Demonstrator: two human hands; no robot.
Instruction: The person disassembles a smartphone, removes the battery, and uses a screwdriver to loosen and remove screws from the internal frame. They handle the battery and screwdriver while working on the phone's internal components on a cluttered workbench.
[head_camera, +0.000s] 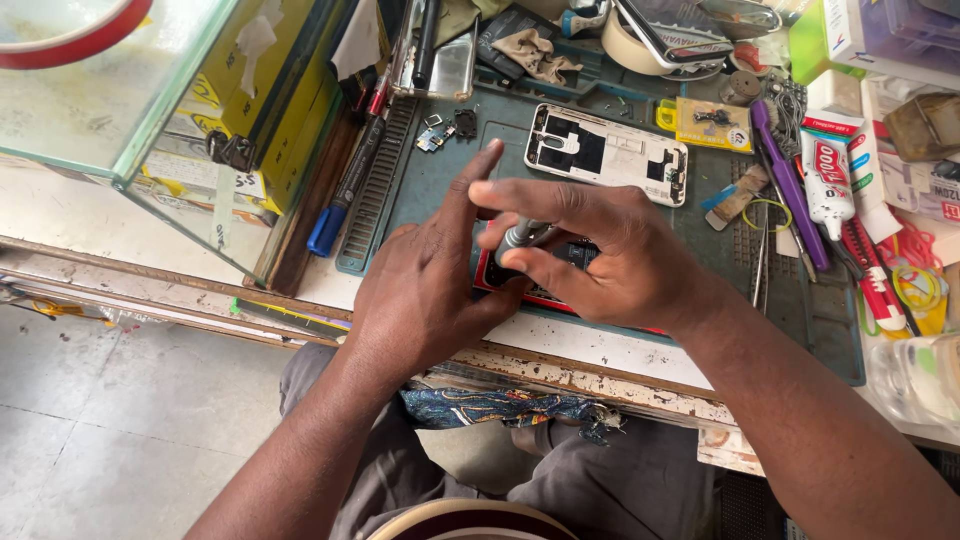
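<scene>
Fingers of right hand (610, 255) pinched on grey screwdriver (522, 238) — left hand (430, 290) steadying red-edged phone (535, 275).

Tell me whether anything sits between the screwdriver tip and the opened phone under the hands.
Nothing visible does. The right hand holds the screwdriver down onto the opened phone, which the left hand steadies; the fingers hide the tip itself.

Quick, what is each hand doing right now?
Left hand: steadying the opened red-edged phone on the green work mat; grip cannot be told.
Right hand: closed on a thin grey metal screwdriver.
</scene>
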